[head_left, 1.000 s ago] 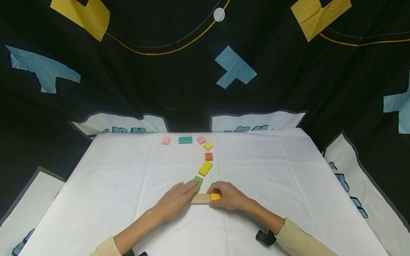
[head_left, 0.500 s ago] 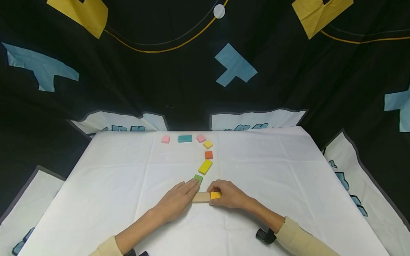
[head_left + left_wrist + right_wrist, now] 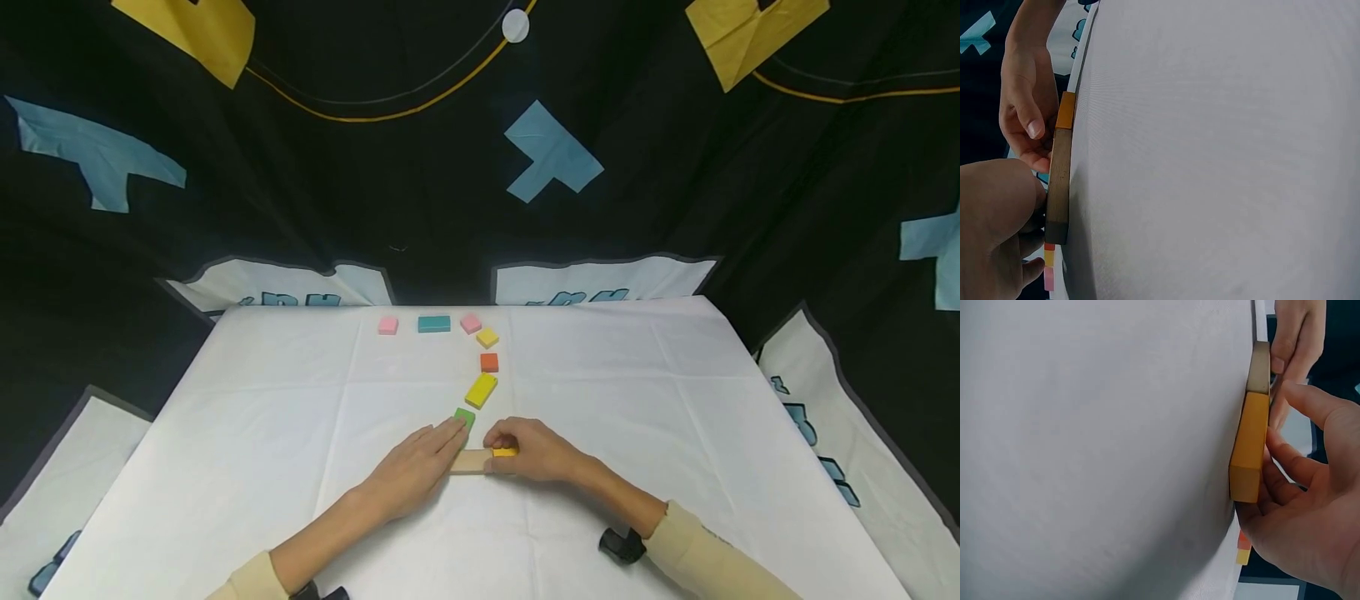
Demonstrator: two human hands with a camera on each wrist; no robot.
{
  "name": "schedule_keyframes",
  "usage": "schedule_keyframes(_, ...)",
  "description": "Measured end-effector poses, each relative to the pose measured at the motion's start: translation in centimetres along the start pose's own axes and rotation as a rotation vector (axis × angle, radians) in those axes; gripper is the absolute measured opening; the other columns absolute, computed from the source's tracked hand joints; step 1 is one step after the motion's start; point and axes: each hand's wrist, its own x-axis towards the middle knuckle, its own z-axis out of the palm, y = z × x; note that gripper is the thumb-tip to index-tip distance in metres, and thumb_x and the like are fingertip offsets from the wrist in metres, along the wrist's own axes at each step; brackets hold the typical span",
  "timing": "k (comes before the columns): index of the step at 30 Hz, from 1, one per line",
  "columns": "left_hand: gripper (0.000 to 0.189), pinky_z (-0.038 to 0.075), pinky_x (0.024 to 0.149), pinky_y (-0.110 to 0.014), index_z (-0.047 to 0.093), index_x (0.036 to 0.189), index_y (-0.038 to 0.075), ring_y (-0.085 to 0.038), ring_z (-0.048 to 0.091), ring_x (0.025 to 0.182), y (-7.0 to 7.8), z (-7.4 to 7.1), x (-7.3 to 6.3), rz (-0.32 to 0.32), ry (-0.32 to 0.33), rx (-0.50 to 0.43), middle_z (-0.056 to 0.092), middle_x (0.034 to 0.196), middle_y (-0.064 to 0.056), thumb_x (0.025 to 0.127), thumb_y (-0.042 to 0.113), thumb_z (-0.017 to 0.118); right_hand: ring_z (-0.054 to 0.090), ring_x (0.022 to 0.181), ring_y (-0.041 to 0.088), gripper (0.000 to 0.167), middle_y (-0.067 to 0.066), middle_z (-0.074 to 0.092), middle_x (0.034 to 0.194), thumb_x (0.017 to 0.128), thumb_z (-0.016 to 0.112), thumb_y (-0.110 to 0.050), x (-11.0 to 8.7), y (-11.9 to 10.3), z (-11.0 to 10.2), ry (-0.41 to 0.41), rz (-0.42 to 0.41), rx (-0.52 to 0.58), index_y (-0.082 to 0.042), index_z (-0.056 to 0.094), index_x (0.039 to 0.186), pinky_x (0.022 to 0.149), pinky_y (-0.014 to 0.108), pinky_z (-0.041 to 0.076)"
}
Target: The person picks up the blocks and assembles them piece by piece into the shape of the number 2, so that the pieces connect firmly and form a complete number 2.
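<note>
My left hand point(image 3: 412, 468) lies with extended fingers over part of a green block point(image 3: 467, 416) and beside the left end of a plain wooden block point(image 3: 469, 462). An orange-yellow block point(image 3: 1249, 431) stands end to end with the wooden block, touching it. My right hand point(image 3: 536, 451) is loosely curled at the orange-yellow block. In the right wrist view its fingertips point(image 3: 1274, 439) are close against the far side, while the thumb stands off the block. The head view has the hand covering much of this block.
From the green block a curved line leads away: a yellow block point(image 3: 481, 389), a red-orange one point(image 3: 489, 362), a pale yellow one point(image 3: 487, 337), a pink one point(image 3: 470, 323), a teal one point(image 3: 433, 324) and another pink one point(image 3: 387, 326). White cloth point(image 3: 600, 392) covers the table.
My right hand has shifted slightly left over the orange-yellow block, its thumb now across the joint with the wooden block; the earlier pinch has loosened. The left hand stays put.
</note>
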Motion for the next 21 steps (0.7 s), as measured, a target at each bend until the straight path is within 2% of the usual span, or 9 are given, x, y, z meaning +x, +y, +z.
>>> schedule_keyframes(8,0.049,0.035,0.113,-0.043,0.044,0.149,0.0,-0.025,0.036,0.143,0.0,-0.1,0.0,-0.007,-0.019,-0.005,0.039,0.156,-0.012,0.104,0.018,0.053,0.059,0.093,0.012,0.029,-0.005,0.066,0.102,0.088,0.079,-0.024,1.4,0.5,-0.9,0.052,0.064,0.04,-0.012,0.068,0.112,0.088,0.029,0.053)
schedule_keyframes(14,0.049,0.035,0.113,-0.044,0.044,0.149,0.001,-0.026,0.036,0.143,0.0,-0.1,0.1,-0.012,-0.027,0.006,0.038,0.156,-0.012,0.104,0.019,0.053,0.061,0.106,0.017,0.031,-0.001,0.067,0.114,0.087,0.079,-0.018,2.4,0.8,-1.4,0.17,0.1,0.056,-0.011,0.067,0.116,0.099,0.037,0.051)
schedule_keyframes(21,0.049,0.034,0.114,-0.044,0.043,0.15,0.001,-0.026,0.035,0.143,0.1,-0.2,0.1,-0.022,-0.045,-0.006,0.037,0.157,-0.012,0.105,0.019,0.052,0.06,0.113,0.023,0.04,0.004,0.066,0.12,0.085,0.082,-0.016,3.7,1.3,-1.7,0.292,0.143,0.07,-0.01,0.066,0.121,0.1,0.038,0.051)
